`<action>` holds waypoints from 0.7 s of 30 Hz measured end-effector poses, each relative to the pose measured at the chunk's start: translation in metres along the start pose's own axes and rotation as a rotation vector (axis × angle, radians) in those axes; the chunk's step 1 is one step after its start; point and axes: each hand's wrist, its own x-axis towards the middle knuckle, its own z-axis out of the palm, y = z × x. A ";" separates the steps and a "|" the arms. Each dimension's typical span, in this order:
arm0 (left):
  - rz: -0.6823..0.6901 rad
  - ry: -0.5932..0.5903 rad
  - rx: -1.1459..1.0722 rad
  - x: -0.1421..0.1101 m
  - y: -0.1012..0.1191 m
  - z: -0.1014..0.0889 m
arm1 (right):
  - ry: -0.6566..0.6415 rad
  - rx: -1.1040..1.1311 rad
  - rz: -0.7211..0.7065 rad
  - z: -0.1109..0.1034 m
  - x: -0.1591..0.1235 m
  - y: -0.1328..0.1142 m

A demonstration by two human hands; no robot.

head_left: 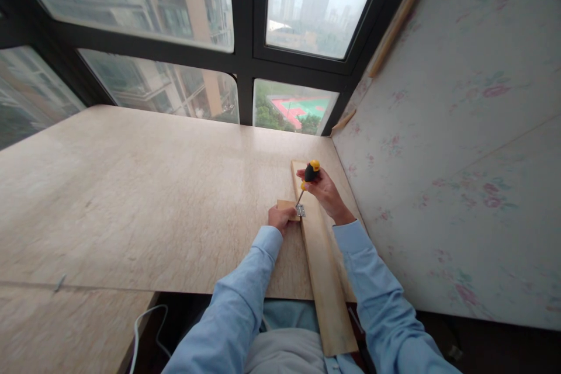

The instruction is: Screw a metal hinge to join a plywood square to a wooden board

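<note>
My right hand (323,191) is closed around a black and yellow screwdriver (311,172), which tilts so that its tip points down at a small metal hinge (300,210). The hinge lies across the joint between a long wooden board (322,263) and a small wooden block (286,206). My left hand (280,219) grips the block from its near side, with the thumb close to the hinge. Whether the screwdriver tip sits in a screw is too small to tell. The long board runs towards me and juts past the near edge of the counter.
A beige stone-patterned counter (175,198) spreads out to the left beneath dark-framed windows (245,64). The flower-patterned wall (438,187) rises close to my right arm. A white cable (137,330) hangs by the counter's lower left edge.
</note>
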 end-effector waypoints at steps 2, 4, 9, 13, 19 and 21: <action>0.004 -0.005 -0.004 0.000 0.000 0.000 | -0.022 0.008 0.036 -0.002 -0.002 -0.005; 0.005 -0.007 -0.004 0.000 0.000 0.000 | -0.007 -0.051 0.044 -0.003 -0.002 -0.005; -0.004 -0.002 -0.002 0.002 -0.001 0.000 | 0.194 -0.454 -0.116 0.000 0.003 0.005; -0.005 -0.002 -0.004 0.001 0.000 0.000 | 0.230 -0.510 -0.147 0.004 0.007 0.009; 0.002 -0.009 -0.006 0.000 -0.001 0.000 | -0.007 0.004 -0.029 -0.003 0.004 0.001; 0.001 -0.010 -0.005 0.000 -0.001 -0.001 | -0.028 0.030 0.010 -0.006 0.002 -0.001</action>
